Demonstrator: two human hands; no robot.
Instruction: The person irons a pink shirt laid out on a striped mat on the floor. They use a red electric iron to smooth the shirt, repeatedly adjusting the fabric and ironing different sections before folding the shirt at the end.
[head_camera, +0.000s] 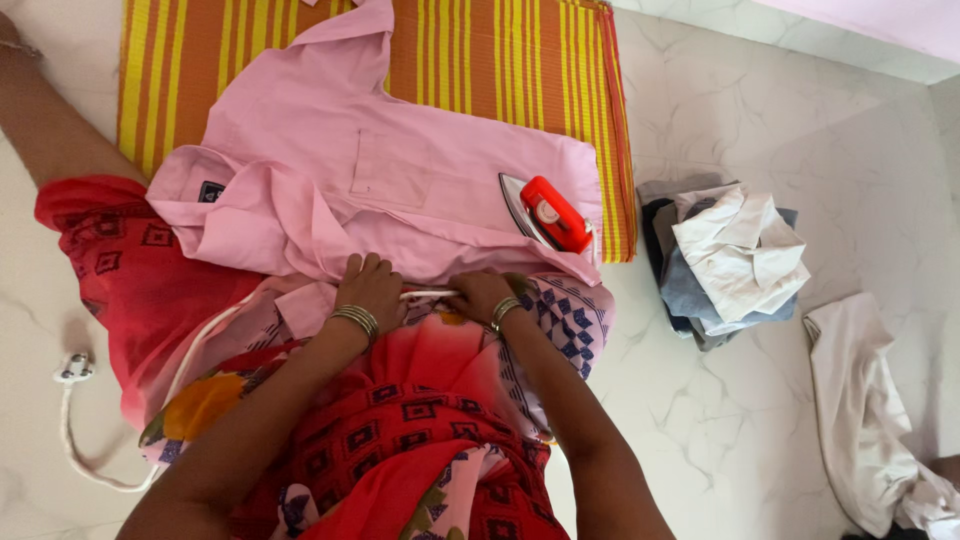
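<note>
**Both hands on the shirt's near edge**

My left hand and right hand pinch the near edge of the pink shirt, fingers closed on the cloth. It lies across the striped mat, the red iron standing on it.

A home: ironing done on a marble floor. A striped mat lies beyond the hands, an iron just past them, piled clothes to their right.
</note>
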